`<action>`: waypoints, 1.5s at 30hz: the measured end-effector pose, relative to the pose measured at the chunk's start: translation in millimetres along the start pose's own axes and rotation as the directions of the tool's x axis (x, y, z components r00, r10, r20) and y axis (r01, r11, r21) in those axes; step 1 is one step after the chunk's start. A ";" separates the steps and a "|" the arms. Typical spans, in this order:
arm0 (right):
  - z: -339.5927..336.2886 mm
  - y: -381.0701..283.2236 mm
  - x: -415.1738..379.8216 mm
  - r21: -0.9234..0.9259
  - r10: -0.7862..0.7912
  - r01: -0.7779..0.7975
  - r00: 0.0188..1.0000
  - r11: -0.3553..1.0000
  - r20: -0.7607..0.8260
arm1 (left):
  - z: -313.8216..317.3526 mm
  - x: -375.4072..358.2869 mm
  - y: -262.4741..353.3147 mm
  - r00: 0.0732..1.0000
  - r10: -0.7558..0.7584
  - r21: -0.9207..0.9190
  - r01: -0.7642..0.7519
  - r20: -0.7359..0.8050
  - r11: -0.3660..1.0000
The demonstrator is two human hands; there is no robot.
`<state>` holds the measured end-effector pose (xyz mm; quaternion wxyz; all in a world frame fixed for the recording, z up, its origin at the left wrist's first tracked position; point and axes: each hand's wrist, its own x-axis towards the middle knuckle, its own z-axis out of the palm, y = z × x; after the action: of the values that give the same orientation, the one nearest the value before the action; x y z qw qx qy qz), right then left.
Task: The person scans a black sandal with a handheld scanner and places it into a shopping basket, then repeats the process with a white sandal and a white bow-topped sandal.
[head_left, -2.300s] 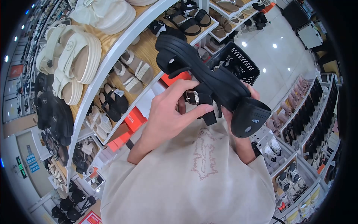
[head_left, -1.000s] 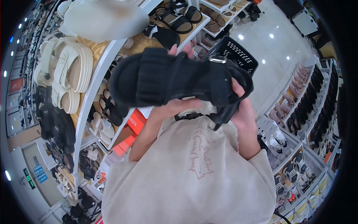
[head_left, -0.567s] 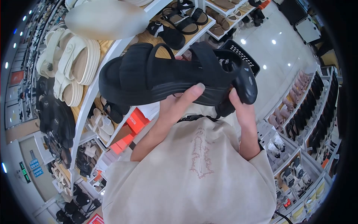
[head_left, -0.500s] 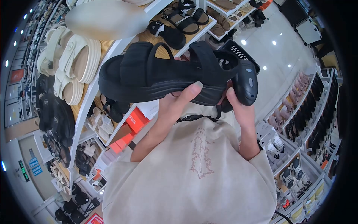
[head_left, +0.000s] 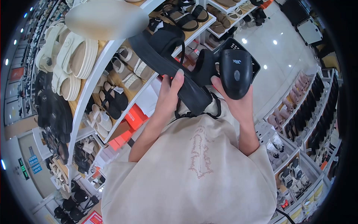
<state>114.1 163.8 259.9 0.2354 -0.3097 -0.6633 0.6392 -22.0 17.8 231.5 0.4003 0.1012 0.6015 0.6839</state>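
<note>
A black thick-soled sandal (head_left: pixel 192 87) is held before my chest, tilted with its toe to the upper left and the side of its sole facing me. My left hand (head_left: pixel 169 93) grips the sole, thumb lying along its side. In my right hand (head_left: pixel 238 106) is a black handheld barcode scanner (head_left: pixel 235 74), its rounded back facing up. The right thumb is close to the sandal's heel strap. Behind the scanner shows part of a black perforated basket (head_left: pixel 254 66).
Cream sandals (head_left: pixel 80 56) and black sandals (head_left: pixel 56 115) stand on the curved white-edged shelf at left. Lower tiers hold more sandals and orange shoeboxes (head_left: pixel 135 117). On the right, racks carry rows of shoes (head_left: pixel 309 123). Shiny floor (head_left: pixel 274 56) lies beyond the basket.
The sandal has turned from nearly level to steeply slanted, its heel end now lower and nearer my body. The scanner has shifted slightly left, with its back turned more toward me.
</note>
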 end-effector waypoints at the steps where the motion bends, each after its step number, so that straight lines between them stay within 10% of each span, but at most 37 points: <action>1: -0.3 4.0 1.8 0.000 0.002 -0.002 1.000 1.000 -0.004 | -0.5 0.8 -1.0 1.000 0.006 -0.002 -0.006 0.015 1.000; 12: -7.2 29.1 12.5 -0.042 -0.015 0.017 0.998 0.999 0.055 | -15.6 5.6 -14.5 0.995 -0.094 0.036 0.093 0.045 0.995; 17: -9.0 53.9 5.7 -0.002 0.022 -0.022 0.997 1.000 -0.075 | -52.6 14.7 -72.4 0.993 -0.111 -0.250 0.114 0.027 0.961; 31: -6.6 95.4 44.1 0.300 0.419 -0.556 0.808 0.775 0.414 | -26.7 83.6 -52.5 0.885 -0.063 -0.540 0.337 0.462 0.771; 35: 25.4 133.0 65.7 0.326 0.483 -0.592 0.799 0.737 0.360 | -57.4 120.0 -78.4 0.904 -0.200 -0.492 0.380 0.379 0.784; 38: 59.9 161.3 78.9 0.361 0.483 -0.550 0.835 0.753 0.263 | -70.7 141.4 -97.9 0.951 -0.305 -0.364 0.299 0.040 0.882; 45: 129.0 222.4 84.5 0.359 0.255 -0.299 0.953 0.884 0.165 | -76.0 141.6 -100.3 0.910 -0.216 -0.098 0.194 -0.354 0.976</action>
<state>-11.6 131.4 22.6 0.1591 -0.3133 -0.4879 0.7991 -119.7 51.8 72.9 0.3548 -0.1025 0.6513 0.6629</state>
